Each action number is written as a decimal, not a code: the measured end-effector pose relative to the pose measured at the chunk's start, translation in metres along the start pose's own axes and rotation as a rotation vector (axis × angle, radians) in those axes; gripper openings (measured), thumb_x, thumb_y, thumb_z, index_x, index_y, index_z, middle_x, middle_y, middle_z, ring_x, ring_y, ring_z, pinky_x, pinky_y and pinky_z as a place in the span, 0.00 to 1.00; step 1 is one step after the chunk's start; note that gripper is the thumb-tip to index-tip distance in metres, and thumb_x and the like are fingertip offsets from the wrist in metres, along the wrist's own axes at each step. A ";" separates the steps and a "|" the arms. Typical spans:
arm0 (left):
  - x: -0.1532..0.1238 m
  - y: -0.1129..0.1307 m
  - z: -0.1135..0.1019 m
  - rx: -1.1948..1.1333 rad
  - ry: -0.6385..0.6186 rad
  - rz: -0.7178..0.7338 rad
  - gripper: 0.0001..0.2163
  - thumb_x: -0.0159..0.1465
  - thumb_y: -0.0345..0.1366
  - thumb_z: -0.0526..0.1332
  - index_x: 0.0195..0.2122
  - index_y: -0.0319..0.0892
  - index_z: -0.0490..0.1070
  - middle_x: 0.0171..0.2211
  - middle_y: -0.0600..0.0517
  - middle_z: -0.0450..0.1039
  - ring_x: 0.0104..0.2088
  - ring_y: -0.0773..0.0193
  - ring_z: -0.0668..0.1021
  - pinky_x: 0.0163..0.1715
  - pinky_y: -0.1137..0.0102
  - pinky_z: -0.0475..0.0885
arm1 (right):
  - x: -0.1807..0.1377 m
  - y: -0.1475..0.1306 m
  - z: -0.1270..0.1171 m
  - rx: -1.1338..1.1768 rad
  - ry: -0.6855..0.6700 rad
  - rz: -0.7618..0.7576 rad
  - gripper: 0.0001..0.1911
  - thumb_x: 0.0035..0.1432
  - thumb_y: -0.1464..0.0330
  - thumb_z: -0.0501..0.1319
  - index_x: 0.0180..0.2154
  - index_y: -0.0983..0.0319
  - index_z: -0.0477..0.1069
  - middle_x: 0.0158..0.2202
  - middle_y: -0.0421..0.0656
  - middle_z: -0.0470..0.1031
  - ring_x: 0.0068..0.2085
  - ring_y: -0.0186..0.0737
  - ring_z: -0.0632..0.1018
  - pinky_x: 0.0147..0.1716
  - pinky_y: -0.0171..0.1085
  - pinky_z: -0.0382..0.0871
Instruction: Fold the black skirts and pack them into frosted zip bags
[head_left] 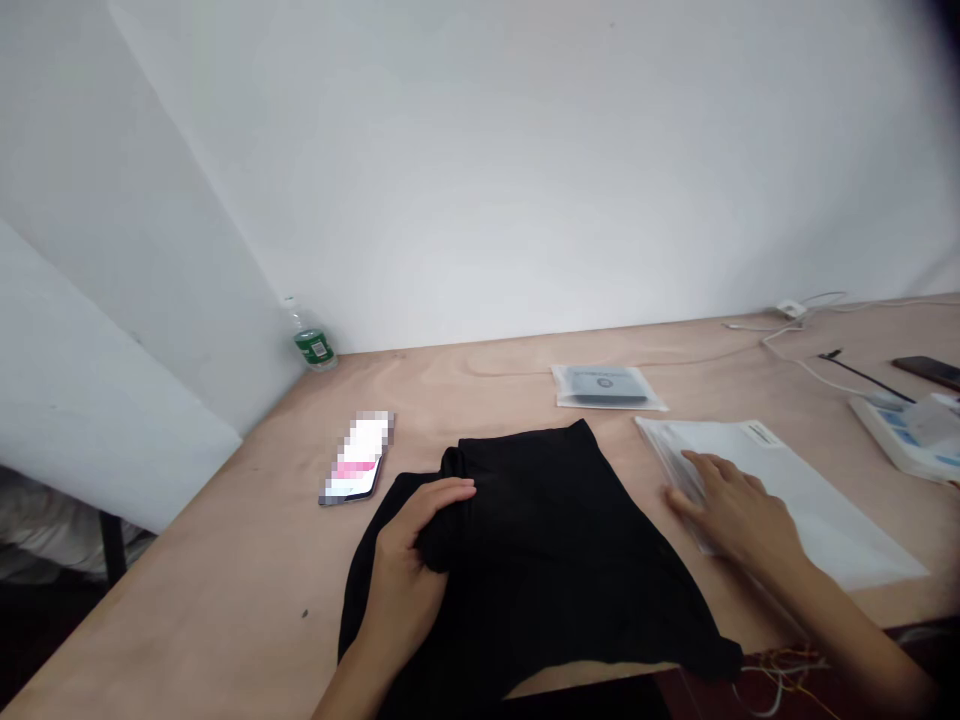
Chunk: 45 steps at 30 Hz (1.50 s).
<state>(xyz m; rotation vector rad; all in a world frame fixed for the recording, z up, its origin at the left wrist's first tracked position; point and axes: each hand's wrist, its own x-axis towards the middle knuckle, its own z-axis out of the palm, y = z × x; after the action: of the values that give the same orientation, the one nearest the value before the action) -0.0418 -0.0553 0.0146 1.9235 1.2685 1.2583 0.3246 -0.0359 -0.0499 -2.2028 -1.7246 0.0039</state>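
A black garment lies spread on the wooden table, partly folded, its lower edge hanging over the front. My left hand rests on its left side, fingers curled round a bunched fold of the cloth. My right hand lies to the right of the garment, fingers stretched flat on a stack of clear plastic bags.
A phone lies left of the garment. A packed grey item in a clear bag sits behind it. A bottle stands by the wall. White cables, a dark phone and a white-blue box are at far right.
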 end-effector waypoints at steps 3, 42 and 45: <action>0.003 0.002 0.002 0.013 -0.023 0.026 0.18 0.58 0.21 0.53 0.43 0.49 0.70 0.46 0.54 0.70 0.48 0.64 0.72 0.50 0.66 0.65 | -0.002 -0.012 -0.011 0.000 0.043 0.029 0.30 0.50 0.52 0.55 0.53 0.59 0.61 0.57 0.53 0.60 0.53 0.68 0.62 0.43 0.64 0.58; -0.009 0.003 -0.004 -0.020 0.199 0.045 0.11 0.60 0.26 0.56 0.37 0.50 0.73 0.46 0.55 0.71 0.47 0.63 0.73 0.46 0.66 0.69 | -0.051 -0.132 -0.037 2.135 -0.624 0.893 0.07 0.50 0.72 0.57 0.28 0.58 0.73 0.27 0.39 0.77 0.31 0.39 0.76 0.32 0.40 0.70; -0.018 -0.013 -0.014 0.162 0.174 -0.057 0.09 0.62 0.30 0.56 0.38 0.49 0.72 0.48 0.53 0.69 0.49 0.62 0.71 0.51 0.63 0.65 | -0.048 -0.118 -0.040 1.966 -0.653 0.861 0.07 0.51 0.70 0.58 0.33 0.58 0.73 0.30 0.39 0.77 0.30 0.38 0.75 0.28 0.37 0.69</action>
<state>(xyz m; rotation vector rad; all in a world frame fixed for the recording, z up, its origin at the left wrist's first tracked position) -0.0627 -0.0668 0.0027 1.9052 1.5450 1.3548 0.2095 -0.0680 0.0093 -0.9827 -0.0937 1.7754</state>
